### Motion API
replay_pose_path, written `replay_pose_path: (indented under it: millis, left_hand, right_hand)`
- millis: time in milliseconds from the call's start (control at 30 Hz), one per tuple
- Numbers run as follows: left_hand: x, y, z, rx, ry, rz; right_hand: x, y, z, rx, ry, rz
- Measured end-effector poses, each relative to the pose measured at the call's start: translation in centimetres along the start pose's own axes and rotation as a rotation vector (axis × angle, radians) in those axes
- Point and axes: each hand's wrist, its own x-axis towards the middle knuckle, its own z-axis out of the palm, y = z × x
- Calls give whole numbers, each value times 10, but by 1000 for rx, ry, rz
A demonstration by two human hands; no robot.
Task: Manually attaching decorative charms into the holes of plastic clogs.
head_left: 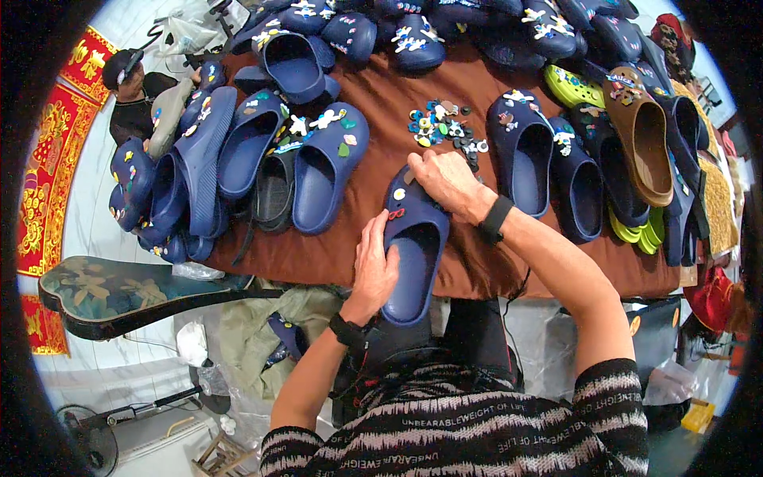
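A navy blue clog lies tilted at the table's near edge, its toe pointing away from me. My left hand is closed around its left side, with the thumb by the foot opening. At the toe, my right hand is bent in a pinch against the upper; whatever its fingertips hold is hidden. A white flower-like charm, a red charm and a small brown patch beside the right fingertips show on the upper. Beyond the right hand lies a loose pile of small colourful shoe charms.
Navy clogs with charms crowd the left, far and right sides of the brown cloth. A brown clog and a lime green clog are at right. A patterned padded board juts out left. Another person sits at far left.
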Motion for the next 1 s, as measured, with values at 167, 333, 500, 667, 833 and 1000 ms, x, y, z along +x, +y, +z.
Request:
replay_pose_path:
  millis: [167,333,500,667,833,1000]
  left_hand:
    - [1,2,1,-2,8,10]
    - [1,3,0,-8,4,-4]
    - [1,-1,2,-18,1,15]
    - [0,0,1,-19,2,14]
    - [0,2,2,-24,11,22]
    - [0,5,0,-27,11,20]
  right_hand:
    - [-3,3,-6,-11,21,-73]
    - [2,2,1,42,7,-18]
    - [6,14,3,278,-1,296]
    - [2,21,8,699,32,551]
    - [-4,27,12,1051,32,648]
    - [-8,24,9,1227,100,723]
